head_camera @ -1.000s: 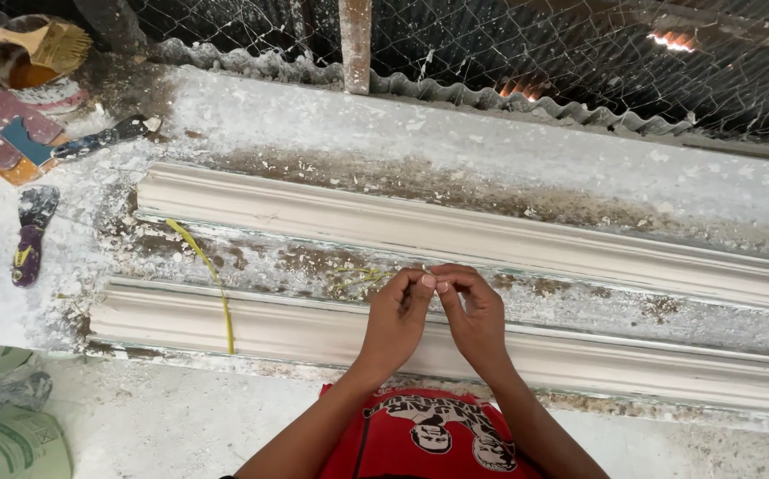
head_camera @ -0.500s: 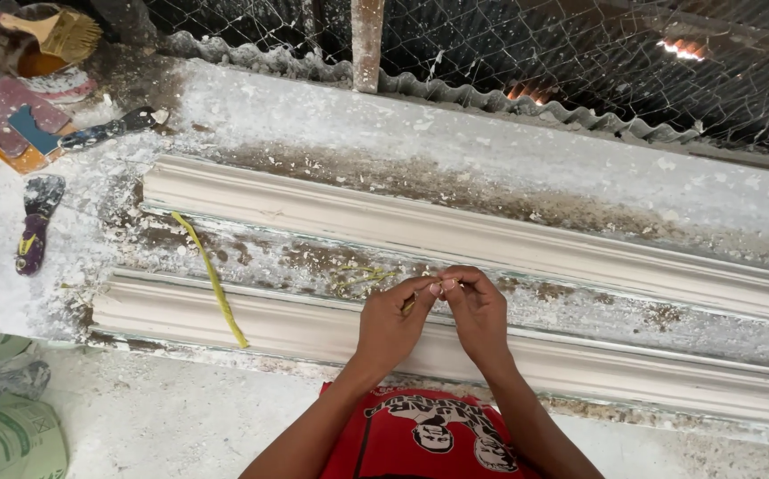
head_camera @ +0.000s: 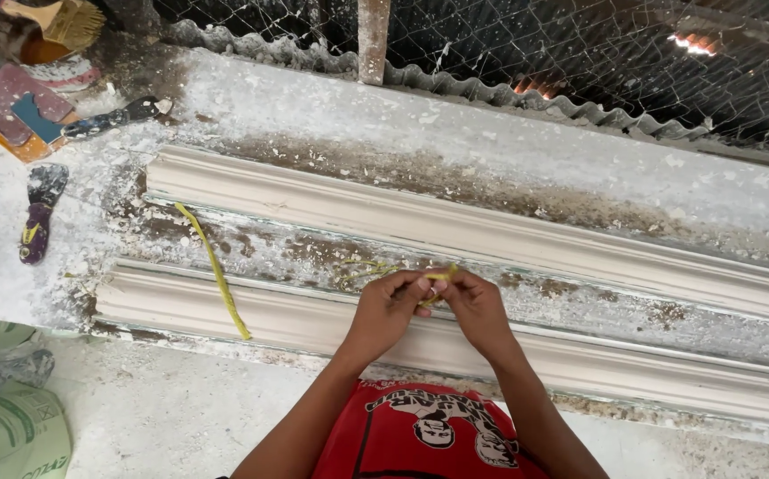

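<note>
left hand [head_camera: 390, 306]: fingertips pinched on a thin yellow fibre strand [head_camera: 438, 278]; meets the other hand over the near moulding
right hand [head_camera: 476, 306]: pinching the same strand, fingers curled tight
strand: between both hands, above the long white plaster cornice moulding [head_camera: 224, 310]
nearby: a loose yellow strip [head_camera: 216, 275] lies across the mouldings; purple-handled scraper [head_camera: 38, 217] off to the left on the dusty white bench [head_camera: 491, 151]

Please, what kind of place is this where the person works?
Probably a small plaster moulding workshop, partly open to the outside. Two long white cornice mouldings lie on a plaster-dusted bench, scrapers rest at one end, and wire mesh closes the back. Both hands pinch a yellow strip.
</note>
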